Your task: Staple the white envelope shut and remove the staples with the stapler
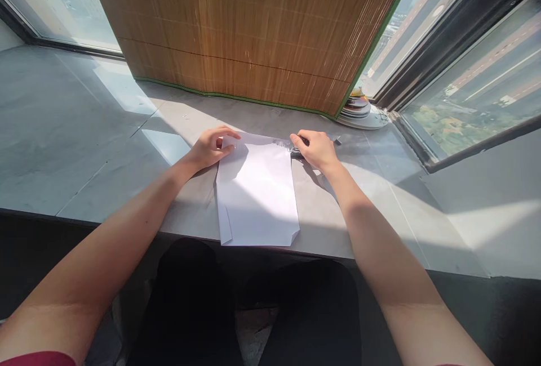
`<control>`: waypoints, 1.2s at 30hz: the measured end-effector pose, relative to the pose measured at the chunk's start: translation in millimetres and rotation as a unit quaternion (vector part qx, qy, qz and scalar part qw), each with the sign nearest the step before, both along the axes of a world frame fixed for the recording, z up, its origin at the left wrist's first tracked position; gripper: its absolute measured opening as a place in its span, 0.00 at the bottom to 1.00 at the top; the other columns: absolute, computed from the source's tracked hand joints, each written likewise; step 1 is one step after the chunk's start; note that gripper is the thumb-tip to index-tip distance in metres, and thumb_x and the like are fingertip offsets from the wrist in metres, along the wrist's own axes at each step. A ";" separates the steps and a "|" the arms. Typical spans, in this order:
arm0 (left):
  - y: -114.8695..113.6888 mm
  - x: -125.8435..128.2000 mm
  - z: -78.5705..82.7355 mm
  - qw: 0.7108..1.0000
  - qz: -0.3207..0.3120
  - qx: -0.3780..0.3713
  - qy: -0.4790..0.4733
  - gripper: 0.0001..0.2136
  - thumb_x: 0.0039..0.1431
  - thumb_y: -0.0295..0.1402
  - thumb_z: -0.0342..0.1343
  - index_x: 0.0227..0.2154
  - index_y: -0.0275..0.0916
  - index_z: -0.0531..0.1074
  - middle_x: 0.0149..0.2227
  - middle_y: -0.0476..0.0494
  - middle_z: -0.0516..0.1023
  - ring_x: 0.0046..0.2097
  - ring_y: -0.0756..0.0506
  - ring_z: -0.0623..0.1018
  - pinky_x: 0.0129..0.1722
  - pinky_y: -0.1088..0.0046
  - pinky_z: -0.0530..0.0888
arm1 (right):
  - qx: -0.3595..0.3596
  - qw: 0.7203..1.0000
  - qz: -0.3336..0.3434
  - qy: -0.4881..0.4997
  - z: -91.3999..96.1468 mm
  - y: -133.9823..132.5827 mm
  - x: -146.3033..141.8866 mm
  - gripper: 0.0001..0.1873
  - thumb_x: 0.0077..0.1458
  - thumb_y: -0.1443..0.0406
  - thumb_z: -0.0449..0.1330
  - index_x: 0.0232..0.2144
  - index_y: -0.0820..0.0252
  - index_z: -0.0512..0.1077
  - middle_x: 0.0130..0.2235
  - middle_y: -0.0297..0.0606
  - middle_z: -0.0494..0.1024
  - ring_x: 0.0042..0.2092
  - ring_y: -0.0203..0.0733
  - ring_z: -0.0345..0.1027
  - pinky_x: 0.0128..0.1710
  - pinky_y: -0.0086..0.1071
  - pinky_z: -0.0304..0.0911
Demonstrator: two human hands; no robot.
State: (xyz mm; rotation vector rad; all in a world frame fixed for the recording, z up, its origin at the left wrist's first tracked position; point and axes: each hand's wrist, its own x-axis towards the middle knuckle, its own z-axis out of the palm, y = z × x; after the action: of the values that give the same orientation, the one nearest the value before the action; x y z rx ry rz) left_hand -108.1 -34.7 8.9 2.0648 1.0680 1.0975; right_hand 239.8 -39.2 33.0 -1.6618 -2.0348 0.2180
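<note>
A white sheet of paper (257,197) is seen lying flat on a grey stone ledge (84,146), straight ahead of the person at twelve o'clock, with its near edge reaching the front rim of the ledge. Its two near corners are folded in, and a fold line is seen running along its left side. The left hand (209,149) is placed at the sheet's far left corner, at about eleven o'clock from the sheet's middle. Its fingers are curled over the far edge while the thumb is laid on top, so the corner is pinched between them. The right hand (316,149) is set at the sheet's far right corner, at about one o'clock. Its fingers are closed around a small dark object (296,152), which is held just against the paper's right edge; what the object is cannot be told. A bamboo blind (253,28) with a green border is hung behind the ledge at twelve o'clock. A low stack of discs (359,108) is seen at two o'clock, well apart from the right hand, beside the window panes (477,90). Dark trousers (190,298) are visible below the ledge at six o'clock.
</note>
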 end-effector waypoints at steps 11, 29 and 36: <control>-2.2 0.7 2.5 0.999 -0.019 -0.037 -0.009 0.11 0.60 0.32 0.66 0.46 0.43 0.85 0.52 0.41 0.84 0.30 0.53 0.72 0.25 0.73 0.70 | 0.005 0.999 -0.019 -0.033 -5.3 0.5 -8.2 0.25 0.71 0.48 0.51 0.26 0.54 0.70 0.29 0.39 0.76 0.35 0.47 0.67 0.34 0.37 0.49; -3.0 2.7 2.7 0.998 -0.010 -0.064 -0.013 0.11 0.59 0.34 0.67 0.45 0.40 0.85 0.51 0.41 0.85 0.34 0.51 0.77 0.28 0.75 0.72 | 0.018 0.997 -0.014 -0.069 -8.1 2.8 -13.0 0.25 0.71 0.49 0.52 0.25 0.54 0.71 0.31 0.42 0.79 0.36 0.48 0.67 0.35 0.38 0.47; -0.8 2.9 0.6 0.998 -0.011 -0.064 -0.022 0.12 0.57 0.35 0.67 0.44 0.40 0.85 0.50 0.40 0.85 0.37 0.50 0.78 0.30 0.76 0.74 | 0.015 0.995 -0.006 -0.095 -4.2 -1.6 -17.4 0.25 0.72 0.51 0.53 0.25 0.55 0.69 0.34 0.43 0.81 0.37 0.49 0.68 0.38 0.39 0.49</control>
State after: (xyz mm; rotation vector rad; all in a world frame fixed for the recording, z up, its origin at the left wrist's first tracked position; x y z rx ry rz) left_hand -105.3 -35.4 9.5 1.9381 1.0626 1.0310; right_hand 222.4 -40.8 28.8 -1.7334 -2.1544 0.0261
